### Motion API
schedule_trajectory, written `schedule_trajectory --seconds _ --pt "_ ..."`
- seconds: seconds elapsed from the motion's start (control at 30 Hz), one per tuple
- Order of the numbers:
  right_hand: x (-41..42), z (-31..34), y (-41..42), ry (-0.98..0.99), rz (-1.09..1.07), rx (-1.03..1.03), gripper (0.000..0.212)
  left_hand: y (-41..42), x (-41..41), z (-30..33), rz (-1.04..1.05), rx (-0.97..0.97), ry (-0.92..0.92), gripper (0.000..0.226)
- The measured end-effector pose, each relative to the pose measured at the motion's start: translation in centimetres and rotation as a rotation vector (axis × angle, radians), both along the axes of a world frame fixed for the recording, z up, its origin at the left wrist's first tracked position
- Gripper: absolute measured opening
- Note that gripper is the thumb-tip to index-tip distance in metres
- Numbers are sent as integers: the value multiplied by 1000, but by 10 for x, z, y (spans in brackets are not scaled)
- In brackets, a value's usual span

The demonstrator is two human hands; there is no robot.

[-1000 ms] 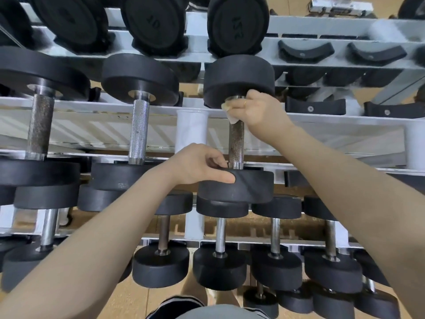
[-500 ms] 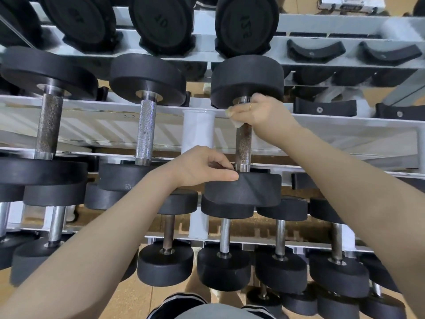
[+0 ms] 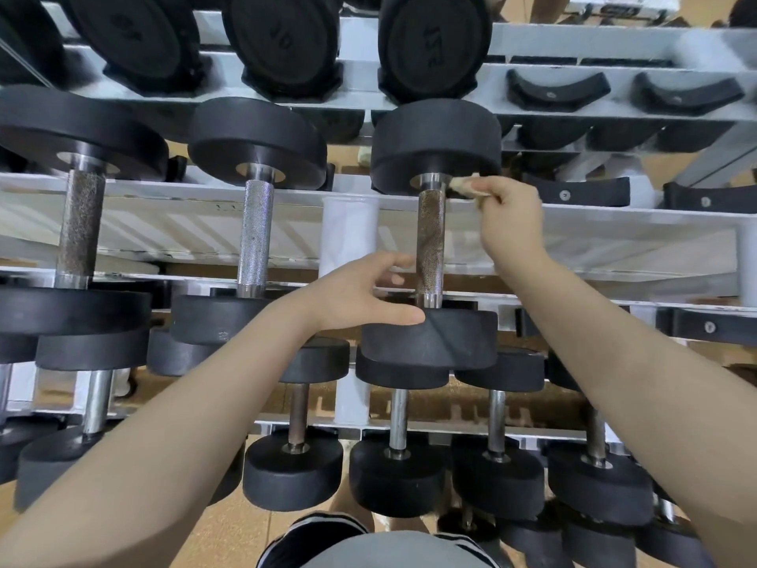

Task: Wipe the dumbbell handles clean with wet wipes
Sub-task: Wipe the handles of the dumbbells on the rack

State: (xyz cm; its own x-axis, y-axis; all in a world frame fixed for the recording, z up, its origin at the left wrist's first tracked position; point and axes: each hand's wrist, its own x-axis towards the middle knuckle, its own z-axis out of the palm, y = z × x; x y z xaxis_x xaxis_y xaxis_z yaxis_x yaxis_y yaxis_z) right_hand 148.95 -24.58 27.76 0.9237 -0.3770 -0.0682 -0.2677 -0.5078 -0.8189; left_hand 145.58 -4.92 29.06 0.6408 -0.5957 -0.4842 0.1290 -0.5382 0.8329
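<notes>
bright even light, soft shadows, wide-angle bending at edges, slight blur on left hand.

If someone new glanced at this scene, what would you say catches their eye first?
Probably the two bare arms reaching to the middle shelf of a dumbbell rack. The right hand pinches a crumpled wet wipe beside the top of a brownish knurled handle, while the left hand rests its thumb on that dumbbell's lower black head.
</notes>
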Motion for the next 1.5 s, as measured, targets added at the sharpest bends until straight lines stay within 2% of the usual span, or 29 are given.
schedule_trajectory --seconds 0.07,0.13,0.27,0.33,0.4,0.5,0.57,0.6,0.7,0.8,0.87,0.93,1.03,1.1,1.17,1.23,1.3,1.37,1.5 --pt "7 -11 13 141 -11 243 32 -1 0 -2 -32 -17 28 68" --pt "4 -16 23 262 49 378 35 -2 0 -5 -59 -31 28 65" --pt "-28 -20 5 647 281 295 28 0 -1 -13 -73 -14 8 69" --pt "-38 -17 -3 799 379 310 33 1 1 -16 -73 -5 12 74" --pt "-31 -14 -2 753 292 316 27 2 2 -17 -80 9 9 82" --pt "-5 -3 6 507 -37 583 35 1 4 -16 -94 38 5 92" --pt "4 4 12 429 -101 704 43 1 4 -16 -96 38 6 94" --pt "4 4 16 427 -92 699 41 1 4 -17 -93 36 12 91" --pt "-13 -4 24 503 -45 524 28 3 3 -19 -82 15 25 81" --pt "-30 -10 21 632 -3 572 28 3 3 -19 -65 -2 29 76" --pt "-33 -3 16 627 24 494 31 3 3 -19 -65 -10 33 77" --pt "-31 2 12 430 81 167 33 3 3 -19 -68 -4 40 79" --pt "-27 20 16 -101 268 -397 37 3 4 -15 -67 -5 23 76" --pt "-13 18 16 -375 528 -678 40 4 5 -10 -53 39 -19 73" --pt "7 11 17 -469 800 -956 33 6 5 -7 -13 137 -49 69" --pt "23 11 18 -291 1006 -1098 30 7 4 -5 12 195 -72 56" --pt "24 15 19 -64 1143 -1127 33 7 3 -3 13 223 -101 45" --pt "16 17 20 77 1262 -1138 37 6 4 0 11 250 -130 42" --pt "-12 20 30 257 1586 -886 29 6 5 5 -12 279 -164 42"
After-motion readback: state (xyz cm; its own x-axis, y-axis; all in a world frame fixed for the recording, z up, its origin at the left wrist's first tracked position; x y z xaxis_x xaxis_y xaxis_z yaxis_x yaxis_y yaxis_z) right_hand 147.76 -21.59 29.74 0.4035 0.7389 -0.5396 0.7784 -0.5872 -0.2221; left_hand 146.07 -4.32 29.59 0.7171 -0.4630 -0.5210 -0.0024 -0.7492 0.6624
